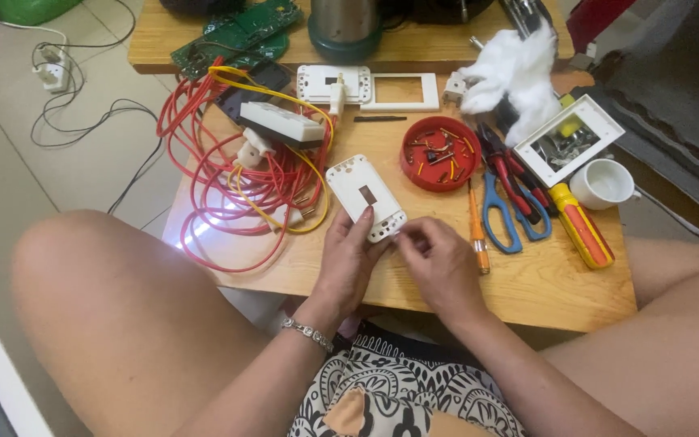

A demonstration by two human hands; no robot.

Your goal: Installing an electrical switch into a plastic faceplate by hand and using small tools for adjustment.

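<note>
White switch plate (365, 197) lies tilted over the middle of the wooden table (544, 283), with a small rectangular slot in its centre and round holes at its near end. Left hand (344, 260) holds it from below and from the left side: the thumb lies on the plate's front face near the lower edge, and the other fingers are closed around the back. Right hand (440, 263) is just beside the plate's lower right corner; its thumb and forefinger are pinched together at that corner, touching the rim, and I cannot tell if a small part is between them.

Left of the plate lies a heap of red and yellow wire (228, 174), with a white socket block (281, 122) on top of it. Behind the plate, two more white cover frames (370, 87) lie flat side by side. A round red lid (440, 152) with small screws and wire bits stands to the right of the plate, well apart from the fingers. Near the right hand lies a thin orange tester screwdriver (477, 231), then blue-handled scissors (511, 212), red-handled pliers (515, 180) and a yellow and orange screwdriver (581, 225). Further right there is a white square box (569, 138) with metal parts inside, a white cup (603, 184), and a white cloth (505, 68). At the far edge sits a green circuit board (240, 34)
</note>
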